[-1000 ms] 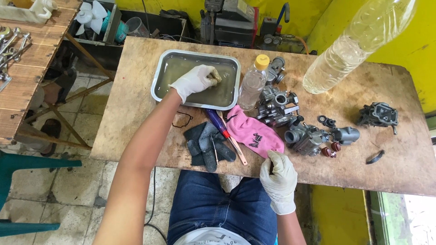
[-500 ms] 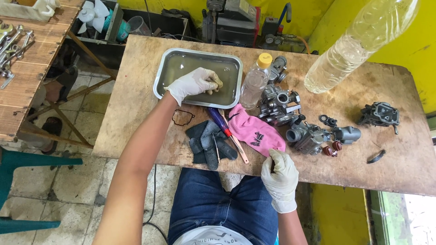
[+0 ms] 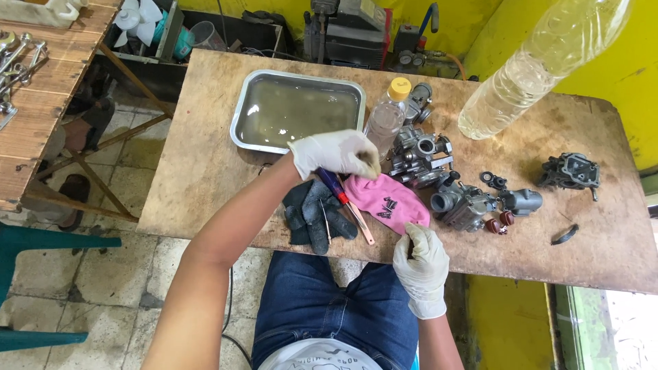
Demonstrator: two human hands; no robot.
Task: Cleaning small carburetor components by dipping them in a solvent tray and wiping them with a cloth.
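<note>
Out of the shallow steel tray comes my white-gloved left hand, clenched on something small I can't identify; right hand pinches the pink cloth, steadying it.

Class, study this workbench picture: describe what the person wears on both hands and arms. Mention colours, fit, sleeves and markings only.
The left hand and the right hand each wear a thin, whitish disposable glove that fits snugly and wrinkles at the knuckles. Each glove ends in a short cuff at the wrist. Both forearms are bare above the cuffs, with no sleeves, watch or bands visible. The gloves show no printed markings.
</note>
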